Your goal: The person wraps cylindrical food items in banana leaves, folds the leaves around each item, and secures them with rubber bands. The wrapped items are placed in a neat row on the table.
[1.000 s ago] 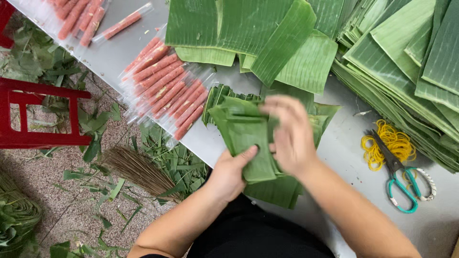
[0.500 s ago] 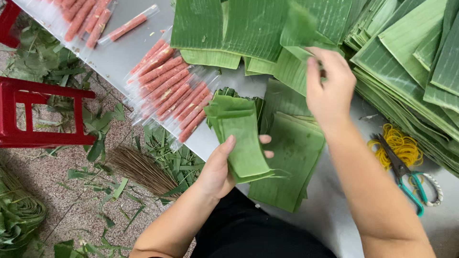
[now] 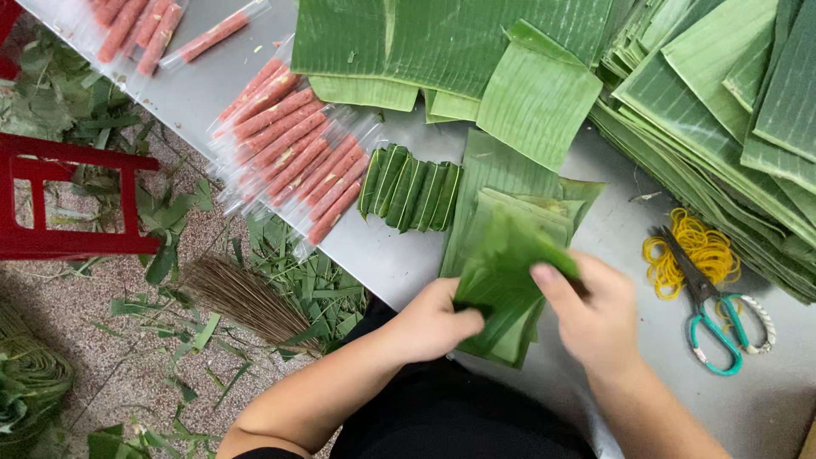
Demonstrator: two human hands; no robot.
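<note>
My left hand (image 3: 433, 323) and my right hand (image 3: 591, 310) both grip a folded piece of green banana leaf (image 3: 501, 272) at the near edge of the grey table (image 3: 399, 255). It lies over a small stack of cut leaf squares (image 3: 510, 191). A row of several leaf-wrapped rolls (image 3: 410, 189) lies just left of the stack. Beyond them sit pink sausages in clear plastic sleeves (image 3: 293, 140).
Large banana leaf sheets (image 3: 442, 42) and stacked leaf strips (image 3: 731, 110) cover the far and right side of the table. Yellow rubber bands (image 3: 693, 251) and teal-handled scissors (image 3: 710, 310) lie at right. A red stool (image 3: 72, 200), a broom (image 3: 242, 297) and leaf scraps are on the floor at left.
My right hand came back from the far leaf pile to the near edge. Both hands now hold the folded leaf, and the wrapped rolls are uncovered.
</note>
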